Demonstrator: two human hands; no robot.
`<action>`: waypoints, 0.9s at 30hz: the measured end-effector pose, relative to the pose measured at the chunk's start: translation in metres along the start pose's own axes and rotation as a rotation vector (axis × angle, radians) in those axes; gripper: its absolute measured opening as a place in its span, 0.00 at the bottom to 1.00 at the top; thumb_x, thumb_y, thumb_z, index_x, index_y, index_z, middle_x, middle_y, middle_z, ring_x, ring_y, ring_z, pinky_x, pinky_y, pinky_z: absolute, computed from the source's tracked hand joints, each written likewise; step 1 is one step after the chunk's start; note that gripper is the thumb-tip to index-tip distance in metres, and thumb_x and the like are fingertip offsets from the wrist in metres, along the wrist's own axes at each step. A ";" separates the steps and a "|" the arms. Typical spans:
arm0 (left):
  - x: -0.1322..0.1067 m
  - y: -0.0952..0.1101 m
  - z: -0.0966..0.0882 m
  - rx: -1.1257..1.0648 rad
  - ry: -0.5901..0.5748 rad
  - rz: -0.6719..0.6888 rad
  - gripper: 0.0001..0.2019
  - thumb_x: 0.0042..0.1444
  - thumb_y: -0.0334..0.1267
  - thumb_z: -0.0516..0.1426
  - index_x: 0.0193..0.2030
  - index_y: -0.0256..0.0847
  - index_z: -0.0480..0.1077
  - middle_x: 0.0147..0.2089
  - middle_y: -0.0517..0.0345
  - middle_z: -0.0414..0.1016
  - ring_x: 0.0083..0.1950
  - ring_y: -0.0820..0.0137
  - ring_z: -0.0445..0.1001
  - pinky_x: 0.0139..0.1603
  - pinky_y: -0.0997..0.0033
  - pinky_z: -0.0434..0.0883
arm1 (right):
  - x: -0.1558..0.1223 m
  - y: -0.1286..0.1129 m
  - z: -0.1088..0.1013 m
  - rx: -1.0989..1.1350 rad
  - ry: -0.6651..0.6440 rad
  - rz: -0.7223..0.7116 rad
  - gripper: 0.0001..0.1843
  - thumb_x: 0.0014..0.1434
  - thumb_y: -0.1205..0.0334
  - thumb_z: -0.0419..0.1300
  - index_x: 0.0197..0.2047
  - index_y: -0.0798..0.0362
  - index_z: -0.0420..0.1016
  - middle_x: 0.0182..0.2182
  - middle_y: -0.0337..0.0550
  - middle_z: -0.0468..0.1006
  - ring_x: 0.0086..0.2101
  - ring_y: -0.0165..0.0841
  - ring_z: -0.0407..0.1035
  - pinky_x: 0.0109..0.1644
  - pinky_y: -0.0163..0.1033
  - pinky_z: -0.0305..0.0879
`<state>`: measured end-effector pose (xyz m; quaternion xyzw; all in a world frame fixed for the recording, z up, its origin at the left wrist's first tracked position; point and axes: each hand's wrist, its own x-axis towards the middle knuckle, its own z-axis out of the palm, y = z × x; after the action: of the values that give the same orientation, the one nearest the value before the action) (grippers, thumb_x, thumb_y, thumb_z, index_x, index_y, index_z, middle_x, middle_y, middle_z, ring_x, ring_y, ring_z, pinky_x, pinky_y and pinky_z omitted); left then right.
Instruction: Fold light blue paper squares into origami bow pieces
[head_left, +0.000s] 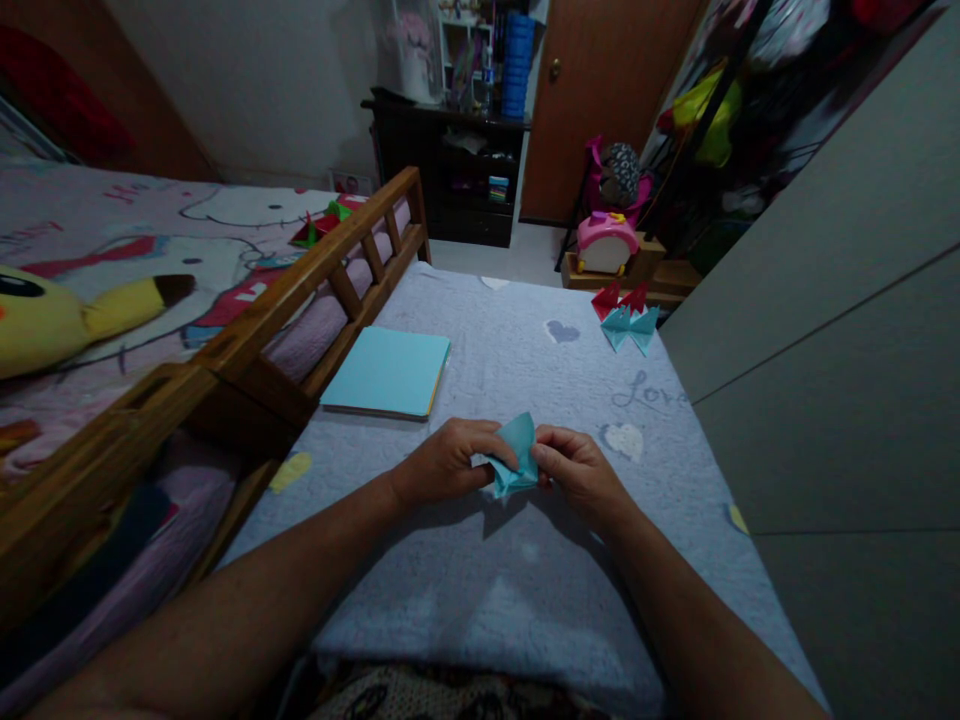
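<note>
You had the small blue paper [524, 437] up between both hands, in front of you and seemingly just above the patterned cover [499, 345], its shadow falling below. Your left hand [454, 460] held the paper's left side, the fingers closed on it with one laid across its face; your right hand [583, 468] pinched the right edge, thumb in front, the other fingertips partly hidden. Judging by the layers and the uneven lower edge, you seemed to be partway through shaping a fold. The next move probably called for a firm hold on the left while the right pressed along the edge, lightly enough not to crumple the thin layers; I could not tell which layer was being worked. The stack of blue sheets [388, 370] lay beyond your left hand, near the wooden rail [294, 288]. A folded blue piece [631, 328] and red folded pieces [606, 300] sat well apart, at the cover's far right corner.
</note>
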<state>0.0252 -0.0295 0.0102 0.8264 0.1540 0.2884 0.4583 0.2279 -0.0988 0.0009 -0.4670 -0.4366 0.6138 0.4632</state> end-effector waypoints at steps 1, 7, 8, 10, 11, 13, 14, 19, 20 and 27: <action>0.000 0.001 0.000 -0.013 -0.004 0.008 0.13 0.49 0.23 0.56 0.37 0.39 0.78 0.36 0.56 0.79 0.36 0.71 0.76 0.40 0.72 0.71 | 0.000 0.001 0.001 0.021 0.007 0.014 0.18 0.52 0.46 0.69 0.31 0.54 0.77 0.19 0.34 0.69 0.20 0.25 0.60 0.24 0.31 0.55; 0.000 0.001 0.002 -0.057 -0.013 0.005 0.12 0.51 0.23 0.56 0.37 0.39 0.78 0.37 0.56 0.80 0.36 0.72 0.77 0.39 0.73 0.72 | 0.001 0.000 0.004 0.105 0.032 0.072 0.20 0.47 0.45 0.72 0.27 0.54 0.75 0.17 0.33 0.69 0.17 0.24 0.59 0.21 0.30 0.56; -0.001 0.001 0.002 -0.055 -0.012 -0.002 0.11 0.51 0.23 0.57 0.37 0.40 0.78 0.37 0.56 0.79 0.36 0.72 0.76 0.39 0.73 0.72 | 0.000 0.000 0.004 0.109 0.031 0.079 0.20 0.47 0.45 0.72 0.27 0.54 0.75 0.17 0.33 0.69 0.17 0.24 0.59 0.21 0.30 0.56; -0.001 -0.001 0.001 -0.044 -0.012 -0.006 0.11 0.51 0.24 0.57 0.37 0.40 0.78 0.37 0.56 0.79 0.36 0.72 0.76 0.39 0.73 0.72 | 0.000 -0.001 0.004 0.117 0.026 0.086 0.20 0.47 0.46 0.72 0.28 0.54 0.75 0.16 0.33 0.69 0.17 0.24 0.59 0.21 0.30 0.56; -0.001 -0.001 0.001 -0.038 -0.011 -0.001 0.11 0.51 0.24 0.57 0.37 0.39 0.77 0.37 0.56 0.79 0.36 0.72 0.76 0.39 0.72 0.72 | 0.000 -0.002 0.003 0.118 0.019 0.086 0.20 0.48 0.46 0.71 0.28 0.54 0.76 0.16 0.33 0.69 0.17 0.24 0.59 0.21 0.30 0.56; -0.001 -0.002 0.000 -0.039 -0.007 0.012 0.11 0.51 0.24 0.57 0.37 0.39 0.77 0.37 0.56 0.78 0.37 0.71 0.76 0.40 0.72 0.72 | -0.001 -0.002 0.002 0.120 0.003 0.078 0.20 0.50 0.45 0.70 0.29 0.54 0.76 0.17 0.34 0.69 0.18 0.24 0.59 0.21 0.30 0.56; -0.001 -0.003 -0.001 -0.046 -0.004 0.016 0.11 0.51 0.24 0.57 0.37 0.39 0.77 0.37 0.56 0.78 0.37 0.71 0.76 0.40 0.72 0.72 | -0.001 -0.002 0.001 0.120 -0.005 0.073 0.20 0.51 0.45 0.69 0.29 0.54 0.76 0.17 0.34 0.68 0.18 0.24 0.59 0.21 0.30 0.56; -0.001 -0.004 0.000 -0.072 -0.014 0.013 0.10 0.52 0.24 0.57 0.36 0.39 0.77 0.37 0.56 0.78 0.36 0.72 0.75 0.40 0.72 0.71 | 0.000 -0.002 0.002 0.133 -0.032 0.088 0.22 0.53 0.43 0.68 0.25 0.55 0.74 0.17 0.34 0.67 0.18 0.23 0.57 0.21 0.30 0.54; -0.001 -0.004 0.000 -0.078 -0.015 0.012 0.10 0.52 0.24 0.57 0.36 0.39 0.77 0.37 0.56 0.77 0.36 0.72 0.75 0.40 0.73 0.71 | 0.000 -0.001 0.002 0.144 -0.031 0.095 0.22 0.53 0.43 0.68 0.25 0.55 0.74 0.17 0.34 0.67 0.18 0.23 0.57 0.21 0.29 0.54; -0.001 -0.004 0.000 -0.127 -0.044 0.012 0.08 0.53 0.24 0.59 0.37 0.39 0.77 0.37 0.56 0.77 0.38 0.72 0.76 0.40 0.72 0.71 | 0.002 0.002 0.004 0.240 -0.016 0.165 0.23 0.45 0.43 0.73 0.27 0.55 0.74 0.16 0.34 0.69 0.16 0.22 0.59 0.18 0.27 0.55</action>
<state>0.0250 -0.0279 0.0067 0.8027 0.1203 0.2821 0.5116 0.2232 -0.0974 -0.0002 -0.4377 -0.3239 0.7014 0.4600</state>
